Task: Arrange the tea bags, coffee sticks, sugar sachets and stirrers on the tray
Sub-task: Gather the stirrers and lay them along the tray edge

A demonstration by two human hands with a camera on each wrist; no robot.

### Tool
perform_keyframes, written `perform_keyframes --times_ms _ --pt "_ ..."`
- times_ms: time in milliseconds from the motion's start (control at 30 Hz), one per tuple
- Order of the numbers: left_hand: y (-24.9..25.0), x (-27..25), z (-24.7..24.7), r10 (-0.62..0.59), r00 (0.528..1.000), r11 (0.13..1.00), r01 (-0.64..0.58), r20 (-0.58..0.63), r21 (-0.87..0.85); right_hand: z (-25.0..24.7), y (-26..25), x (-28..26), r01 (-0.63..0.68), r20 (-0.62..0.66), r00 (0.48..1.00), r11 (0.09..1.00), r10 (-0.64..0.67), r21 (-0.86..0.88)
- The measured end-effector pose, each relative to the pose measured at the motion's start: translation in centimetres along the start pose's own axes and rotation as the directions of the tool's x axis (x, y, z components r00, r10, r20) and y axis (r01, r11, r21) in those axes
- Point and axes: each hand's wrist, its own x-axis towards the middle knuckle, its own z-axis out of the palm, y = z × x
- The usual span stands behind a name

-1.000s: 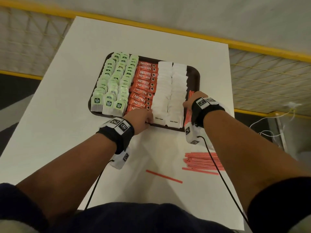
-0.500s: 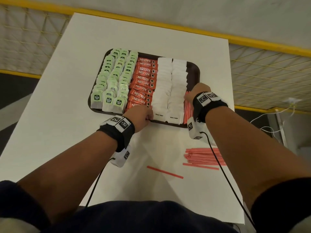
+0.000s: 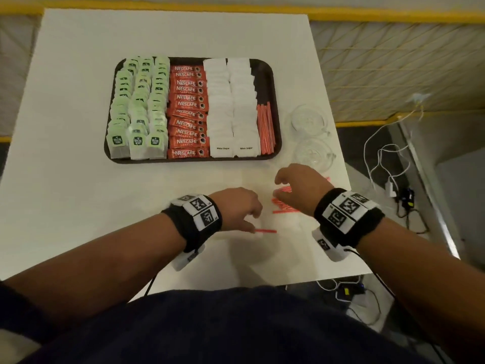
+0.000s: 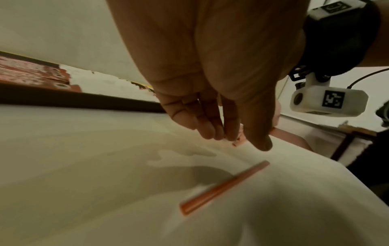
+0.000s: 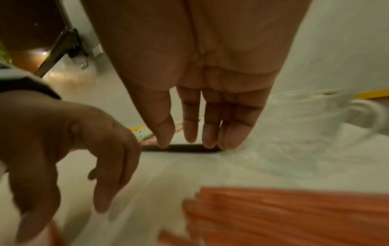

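1. Head view: dark tray on the white desk, well ahead of both hands. Filled left to right with tea bags, coffee sticks, sugar sachets and a small bundle of stirrers along its right edge. Two glass cups stand on the desk just right of the tray.
2. Head view, near edge: left hand with fingers loose and pointing down, holding nothing, right beside a single stirrer; touching or not, cannot tell. Right hand spread over a loose stirrer pile, not gripping.
3. Left wrist view: left hand, fingers straight and together, tips above the desk; single stirrer lies flat below them, apart. Tray edge behind.
4. Right wrist view: right hand, fingers straight, slightly parted, empty; blurred stirrer pile beneath it. Left hand to the side, fingers drooping. Cup to the right, blurred.
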Motion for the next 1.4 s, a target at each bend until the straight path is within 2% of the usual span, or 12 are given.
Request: perform_keyframes --times_ms 100,200,400,600,867,1100,1200,1400 --pt "0.7 0.5 0.7 0.016 0.998 0.996 -0.022 0.067 0.085 1.7 2.3 -2.1 -0.036 0.013 0.999 0.995 0.037 -0.09" --pt "1.3 0.8 0.8 0.028 0.995 0.987 -0.042 0.093 0.157 2.5 4.5 -3.3 -0.041 -0.032 0.999 0.984 0.036 -0.172" --pt "2.4 1.4 1.0 -0.006 0.997 0.976 -0.012 0.079 0.215 3.3 7.0 -3.3 -0.049 0.06 0.996 0.946 0.072 -0.322" --pt "3.5 1.8 1.3 -0.1 0.992 0.964 0.076 0.08 0.255 2.6 6.9 -1.9 -0.087 0.006 0.996 0.95 0.093 -0.3" --pt "3.3 2.3 2.1 -0.141 0.986 0.951 0.11 0.09 0.289 2.2 6.8 -1.5 -0.176 0.105 0.973 0.958 0.203 -0.226" --pt "3.2 1.8 2.7 -0.139 0.988 0.934 0.11 0.063 0.34 3.4 6.8 -1.9 -0.184 0.112 0.974 0.978 0.195 -0.1" --pt "3.3 1.7 2.7 -0.155 0.986 0.938 0.129 0.058 0.321 3.8 6.9 -2.1 -0.209 0.086 0.974 0.977 0.212 -0.043" --pt "2.9 1.3 2.1 -0.223 0.974 0.961 0.216 0.024 0.17 4.4 6.7 -2.0 -0.22 0.071 0.972 0.974 0.224 -0.054"
